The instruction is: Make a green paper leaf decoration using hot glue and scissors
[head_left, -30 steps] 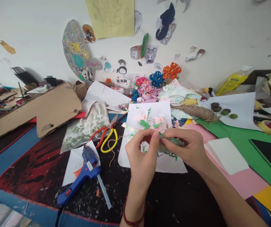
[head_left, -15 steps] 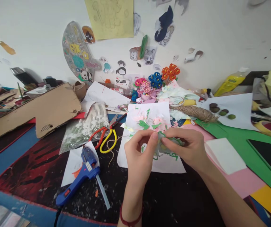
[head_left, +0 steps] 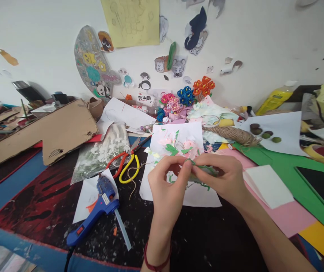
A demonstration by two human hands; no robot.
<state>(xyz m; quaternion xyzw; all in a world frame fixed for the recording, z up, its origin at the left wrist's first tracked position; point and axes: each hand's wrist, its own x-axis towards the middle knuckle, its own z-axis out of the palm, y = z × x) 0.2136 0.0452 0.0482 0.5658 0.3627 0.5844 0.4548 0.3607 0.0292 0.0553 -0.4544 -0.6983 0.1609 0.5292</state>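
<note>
My left hand (head_left: 169, 183) and my right hand (head_left: 226, 175) meet over a white sheet of paper (head_left: 162, 192). Thumbs and forefingers of both pinch a pale, thin green-edged piece (head_left: 212, 171). Its exact kind is hard to make out, and fingers cover much of it. Green paper scraps (head_left: 172, 149) and pink paper scraps (head_left: 189, 144) lie scattered on the sheet just beyond my fingers.
Left of my hands lie scissors (head_left: 133, 170) with red and yellow handles and a blue hot glue gun (head_left: 105, 204). Twine (head_left: 234, 134), a white folded paper (head_left: 271, 187) and a phone (head_left: 320, 189) are on the right. Cardboard (head_left: 65, 128) stands at the left.
The fingertips of both hands have come closer together on the green-edged piece. Less of its pale surface shows between them now. Things on the table stay put.
</note>
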